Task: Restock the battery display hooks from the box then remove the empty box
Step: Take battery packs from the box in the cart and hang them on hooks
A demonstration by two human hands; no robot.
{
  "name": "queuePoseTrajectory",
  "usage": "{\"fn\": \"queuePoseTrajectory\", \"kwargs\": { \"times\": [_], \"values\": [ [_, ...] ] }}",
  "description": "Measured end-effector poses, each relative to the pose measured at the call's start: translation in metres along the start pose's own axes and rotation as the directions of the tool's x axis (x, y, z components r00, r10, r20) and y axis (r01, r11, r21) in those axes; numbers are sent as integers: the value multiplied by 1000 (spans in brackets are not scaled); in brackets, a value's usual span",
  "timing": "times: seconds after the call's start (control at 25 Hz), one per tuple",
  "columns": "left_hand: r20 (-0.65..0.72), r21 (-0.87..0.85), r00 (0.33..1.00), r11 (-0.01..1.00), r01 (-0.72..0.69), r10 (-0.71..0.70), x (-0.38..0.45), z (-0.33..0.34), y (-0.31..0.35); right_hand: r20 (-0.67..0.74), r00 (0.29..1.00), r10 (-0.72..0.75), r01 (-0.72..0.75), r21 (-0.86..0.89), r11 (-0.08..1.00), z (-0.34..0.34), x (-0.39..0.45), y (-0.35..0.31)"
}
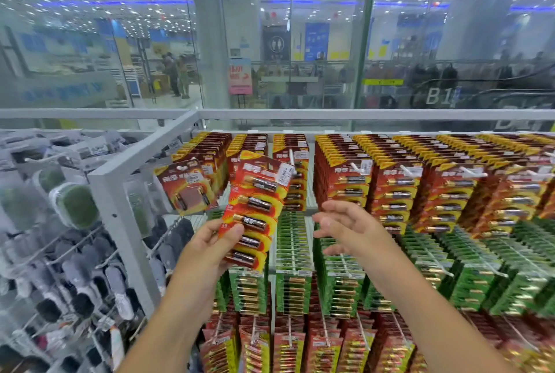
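Nearest: two bare forearms rising from the lower edge of the view.

Left hand (210, 248): fingers and thumb curled round the lower part of a red-and-yellow battery strip pack (255, 210), thumb laid across its front. The pack stands nearly upright, tilted slightly to the right, five batteries showing down its face, a white price label at its top right corner. Its top lies in front of the upper row of the display, beside a white hook (292, 159).

Right hand (350, 227): empty, fingers loosely spread and slightly bent, palm turned left toward the held pack, apart from it.

Bottom row, below the forearms: red and yellow battery packs (288, 348) hanging on hooks.

Middle row: green battery packs (468, 279), densely hung, running to the right edge.

Top row: red battery packs (393, 192) in tight ranks on white hooks; at the left end a shorter red blister card (187, 188) hangs at an angle.

Left: white metal frame post (120, 216) bounding the battery display; beyond it, hooks of dark and grey packaged goods (75, 276), blurred.

Farthest: glass partition (300, 42), with a shop interior, a pink sign (239, 75) and ceiling lights behind it.
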State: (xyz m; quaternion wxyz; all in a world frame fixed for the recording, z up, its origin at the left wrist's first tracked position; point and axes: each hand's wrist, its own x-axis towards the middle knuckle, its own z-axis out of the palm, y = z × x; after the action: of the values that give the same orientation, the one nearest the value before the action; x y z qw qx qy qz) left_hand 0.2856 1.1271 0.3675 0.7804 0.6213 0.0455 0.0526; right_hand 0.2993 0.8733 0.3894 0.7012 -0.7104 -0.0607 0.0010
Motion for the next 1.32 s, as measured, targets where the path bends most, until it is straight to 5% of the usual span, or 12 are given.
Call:
{"fn": "queuePoseTrajectory", "kwargs": {
  "times": [0.16, 0.8, 1.32],
  "values": [
    [-121, -197, 993, 980, -27, 3, 6, 0, -15, 4, 1000, 27, -27, 1, 1000, 11, 5, 11],
    [-218, -272, 975, 962, -22, -40, 18, 11, -44, -2, 999, 33, -33, 0, 999, 12, 6, 18],
    [-193, -236, 974, 969, 69, -116, 128, 21, -60, -34, 996, 84, -85, -40, 996, 24, 14, 23]
  ]
}}
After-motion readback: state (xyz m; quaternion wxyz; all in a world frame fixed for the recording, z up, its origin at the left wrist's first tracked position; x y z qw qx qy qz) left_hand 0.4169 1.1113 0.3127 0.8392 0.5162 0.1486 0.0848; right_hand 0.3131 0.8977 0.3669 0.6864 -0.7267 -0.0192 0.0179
